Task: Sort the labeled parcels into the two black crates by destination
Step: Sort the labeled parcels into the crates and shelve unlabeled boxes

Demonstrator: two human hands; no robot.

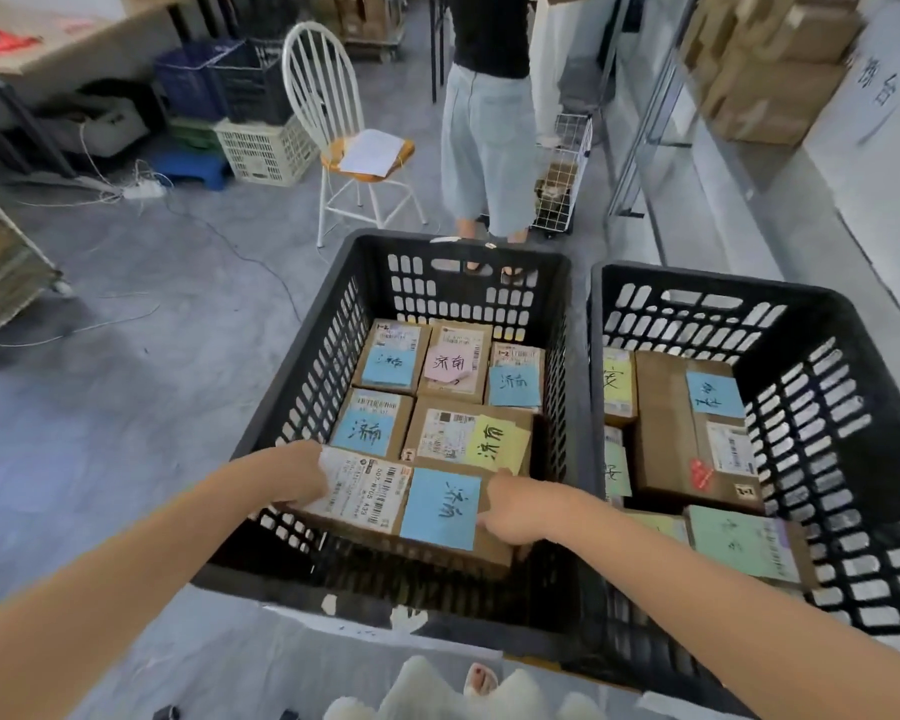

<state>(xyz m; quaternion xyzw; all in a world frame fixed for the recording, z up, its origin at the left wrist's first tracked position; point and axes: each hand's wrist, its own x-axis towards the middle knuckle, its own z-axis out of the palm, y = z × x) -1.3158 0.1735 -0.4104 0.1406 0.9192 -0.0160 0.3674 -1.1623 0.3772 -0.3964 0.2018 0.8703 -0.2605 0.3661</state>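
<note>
Two black crates stand side by side on the floor, the left crate (302, 366) and the right crate (822, 387). A cardboard parcel (385, 504) with a white shipping label and a blue note sits at the near end of the left crate. My left hand (302, 472) grips its left end and my right hand (515, 509) grips its right end. Behind it lie several parcels with blue, pink and yellow notes (494, 441). The right crate holds several parcels, among them a large box (671, 428) with a blue note.
A person (489, 122) stands just beyond the left crate beside a small wire cart (567, 163). A white chair (344, 132) with papers on its seat is at the back left. Plastic baskets, cables and a power strip lie further left. Shelving with cartons runs along the right.
</note>
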